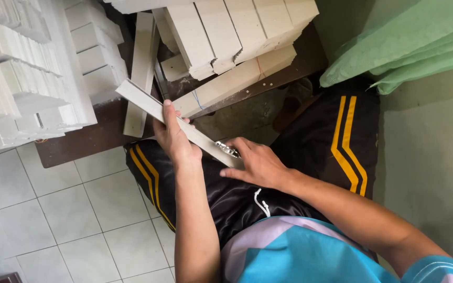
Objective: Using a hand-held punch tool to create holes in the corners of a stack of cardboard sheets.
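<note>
meanwhile the left hand (173, 137) grips a long flat white cardboard strip (148, 104) that slants from a dark brown wooden table (87, 137) down over the lap. the right hand (255, 163) closes on a small silver metal tool (228, 150) pressed at the strip's lower end, above black shorts with yellow stripes (342, 141).

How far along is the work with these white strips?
Done, it seems: white folded pieces stacked at left and more on the dark table. In hand: the left hand grips a long white strip; the right hand presses a metal tool at its end. Left: loose strips lying on the table.
</note>
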